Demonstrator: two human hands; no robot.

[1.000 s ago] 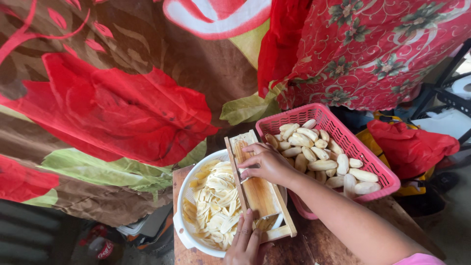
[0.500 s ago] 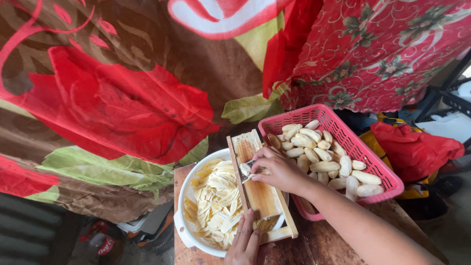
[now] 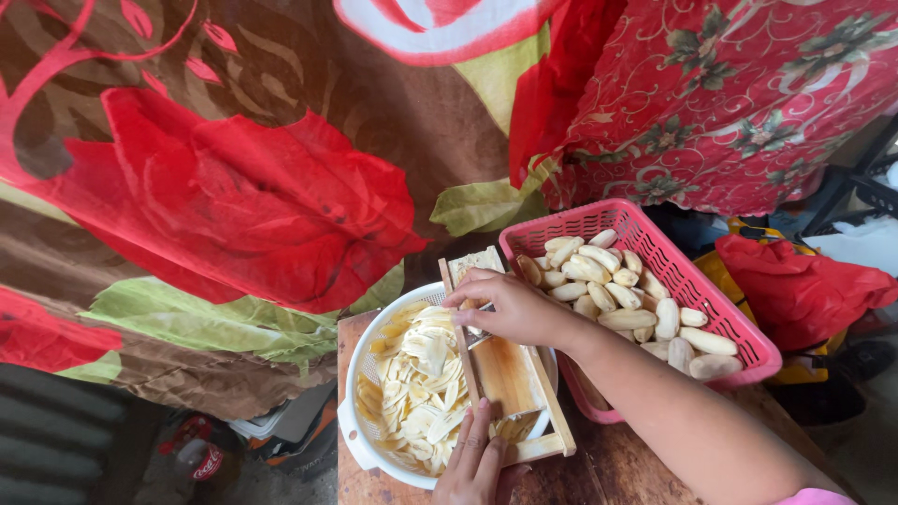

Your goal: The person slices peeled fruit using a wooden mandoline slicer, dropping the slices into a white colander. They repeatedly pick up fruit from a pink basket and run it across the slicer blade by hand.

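The person's right hand (image 3: pixel 514 304) is bare: no glove, ring or bracelet is visible, and the fingernails are short and unpainted. The right forearm is uncovered along its whole visible length, and a pink sleeve edge (image 3: pixel 816 497) shows only at the lower frame border. The left hand (image 3: pixel 475 458) is likewise bare and ungloved, with its wrist cut off by the frame.
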